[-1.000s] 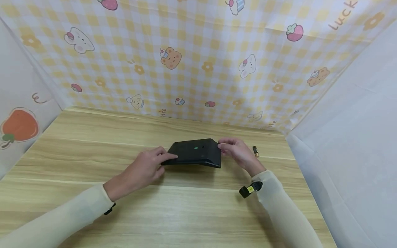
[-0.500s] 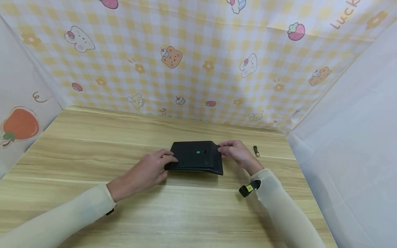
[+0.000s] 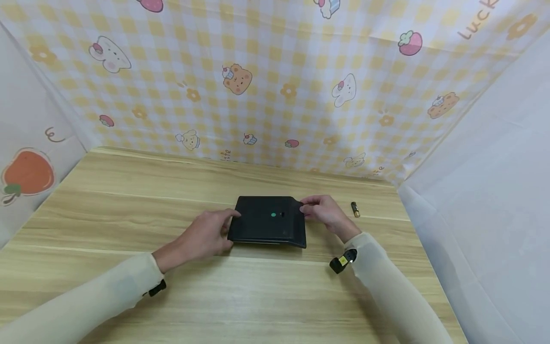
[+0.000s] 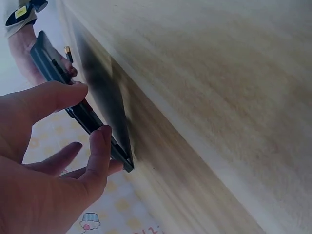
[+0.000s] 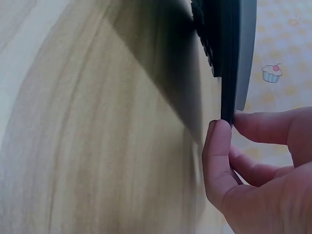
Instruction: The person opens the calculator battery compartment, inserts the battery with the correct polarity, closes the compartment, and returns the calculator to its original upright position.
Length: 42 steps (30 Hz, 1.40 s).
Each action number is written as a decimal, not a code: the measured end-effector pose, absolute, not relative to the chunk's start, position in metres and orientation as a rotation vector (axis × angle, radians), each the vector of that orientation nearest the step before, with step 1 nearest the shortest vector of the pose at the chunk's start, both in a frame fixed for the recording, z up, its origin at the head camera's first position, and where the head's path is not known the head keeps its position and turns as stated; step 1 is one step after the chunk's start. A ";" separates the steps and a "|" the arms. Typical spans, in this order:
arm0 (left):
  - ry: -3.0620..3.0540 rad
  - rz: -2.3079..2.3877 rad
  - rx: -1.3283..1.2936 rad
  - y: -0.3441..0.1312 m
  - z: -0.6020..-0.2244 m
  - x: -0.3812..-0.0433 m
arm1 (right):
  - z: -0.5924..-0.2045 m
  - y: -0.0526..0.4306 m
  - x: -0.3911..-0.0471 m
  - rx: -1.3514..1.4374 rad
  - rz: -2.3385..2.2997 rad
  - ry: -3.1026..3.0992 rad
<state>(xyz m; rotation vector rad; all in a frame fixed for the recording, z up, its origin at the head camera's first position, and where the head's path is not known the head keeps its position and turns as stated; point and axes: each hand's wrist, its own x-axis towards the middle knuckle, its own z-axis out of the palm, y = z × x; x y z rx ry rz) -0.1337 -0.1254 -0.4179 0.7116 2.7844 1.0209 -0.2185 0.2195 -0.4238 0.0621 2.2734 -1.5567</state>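
Note:
A black calculator [image 3: 264, 222] is held back up at the middle of the table, with a green dot on its back and an angled section at its right end. Rows of keys [image 5: 207, 44] show on its underside in the right wrist view. My left hand [image 3: 208, 234] holds its left end, the index finger at the back surface and the thumb at the near corner. At the right end, my right hand [image 3: 326, 212] pinches the edge between thumb and fingers, as the right wrist view shows. A shadow lies on the wood beneath the calculator.
A small black and copper battery [image 3: 355, 209] lies on the wood-grain table [image 3: 240, 296] just right of my right hand. Yellow checked cloth [image 3: 275, 95] hangs behind the table, and white cloth [image 3: 481, 191] borders its right side.
The calculator has tipped so more of its back shows, and its near edge has come lower toward me. My left fingers have drawn back to its left edge; my right hand keeps its pinch.

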 end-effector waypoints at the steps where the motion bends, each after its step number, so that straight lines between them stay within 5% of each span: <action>1: 2.778 1.023 0.709 -0.125 -0.418 -0.134 | -0.424 0.219 -0.218 0.065 -1.549 2.278; 42: 2.776 0.993 0.637 -0.121 -0.426 -0.135 | -0.429 0.209 -0.217 0.040 -1.472 2.302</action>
